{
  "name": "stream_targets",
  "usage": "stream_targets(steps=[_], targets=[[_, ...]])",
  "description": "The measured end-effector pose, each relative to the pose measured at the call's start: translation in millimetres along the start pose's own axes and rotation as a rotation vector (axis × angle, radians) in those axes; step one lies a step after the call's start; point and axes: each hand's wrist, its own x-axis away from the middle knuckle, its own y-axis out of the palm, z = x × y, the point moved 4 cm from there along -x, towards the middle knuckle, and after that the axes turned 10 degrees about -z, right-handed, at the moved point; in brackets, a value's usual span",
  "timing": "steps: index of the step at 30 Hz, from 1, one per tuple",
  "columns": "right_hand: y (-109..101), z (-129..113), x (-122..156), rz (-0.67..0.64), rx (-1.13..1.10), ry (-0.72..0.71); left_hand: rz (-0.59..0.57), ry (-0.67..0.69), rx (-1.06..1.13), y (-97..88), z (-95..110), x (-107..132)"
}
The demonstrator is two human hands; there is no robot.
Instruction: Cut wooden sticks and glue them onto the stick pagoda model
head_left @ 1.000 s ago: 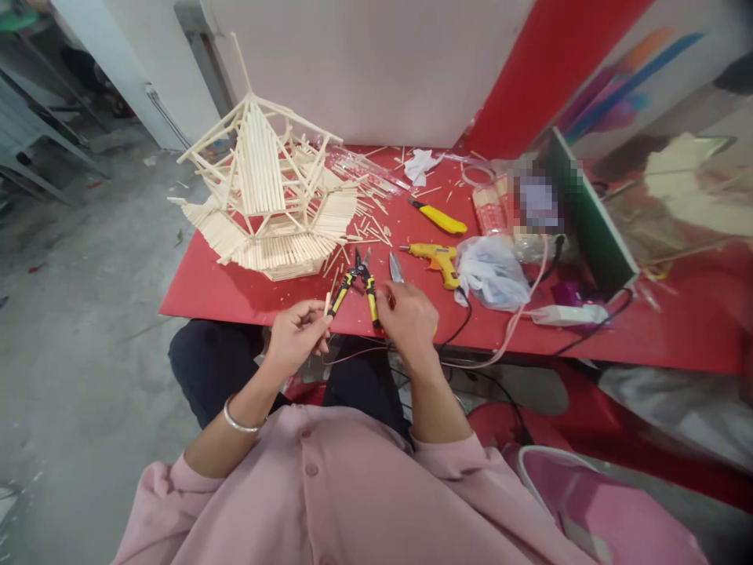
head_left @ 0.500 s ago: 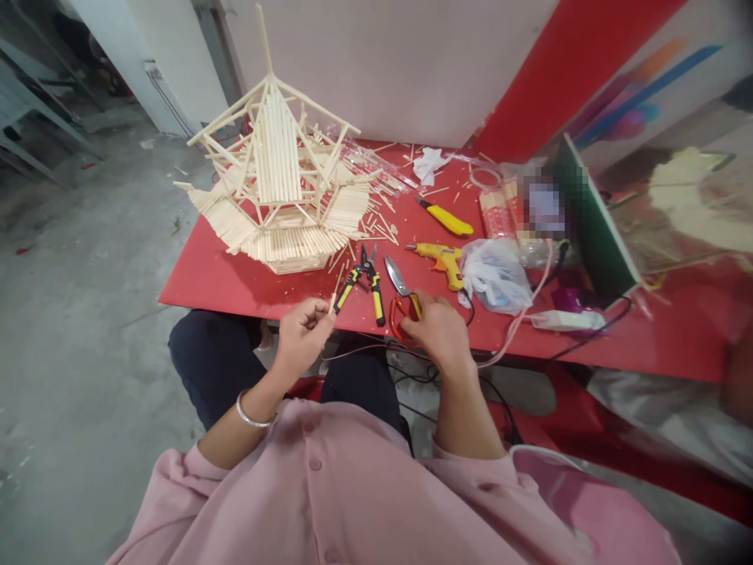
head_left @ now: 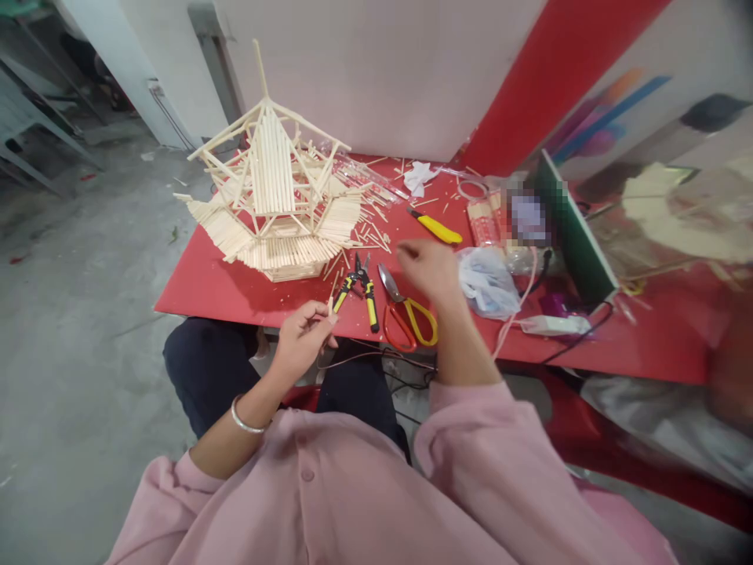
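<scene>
Right hand: since the picture 0.5 s ago, the right hand is moving off the scissors toward the centre right of the frame; its fingers are curling, but I cannot tell whether they are gripping the glue gun, which the hand is now hiding.
Left hand: the left hand, lower centre, is pinching a short wooden stick narrowly between thumb and fingers.
Stick risk: it could be slipping or turning, I judge, because the fingertips are covering much of its short length.
Scissors risk: their 2 handles are lying at the table's front edge, so a brushing wrist could be tipping them off.
Model risk: a knock could be cracking the thin, open frame.
Wooden stick: it is standing roughly upright at the fingertips, looking pale and straight, too small for its ends to be judged.
Pagoda model: the stick-built pagoda model is occupying the upper left, its spire pointing up, 1 roof panel filled, neighbouring frames showing gaps.
Red table: the red table is bearing yellow-and-black snips, a utility knife and loose sticks.
</scene>
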Motion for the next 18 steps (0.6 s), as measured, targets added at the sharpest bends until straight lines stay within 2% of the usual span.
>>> stream_targets(steps=[2, 5, 7, 9, 11, 14, 16, 18], targets=[[-14, 29, -46, 0.016, 0.087, 0.169, -0.023, 0.01, 0.013, 4.0, 3, -3], [-14, 61, -100, -0.052, 0.121, 0.253, -0.033, 0.022, 0.031, 9.7, 8, -6], [-7, 72, -118, -0.086, 0.13, 0.255, -0.01, 0.012, 0.048, 10.8, 10, -7], [-1, 78, -125, -0.085, 0.137, 0.23, 0.029, -0.003, 0.079, 9.1, 11, -7], [-2, 82, -124, -0.071, 0.137, 0.199, 0.057, -0.014, 0.121, 6.2, 10, -7], [-20, 82, -107, 0.026, 0.106, 0.135, 0.069, -0.013, 0.169, 2.8, 7, -7], [-35, 78, -77, 0.143, 0.085, 0.073, 0.075, -0.002, 0.194, 2.2, 6, -7], [-41, 67, -33, 0.205, 0.069, -0.019, 0.079, 0.006, 0.217, 3.5, 3, -6]])
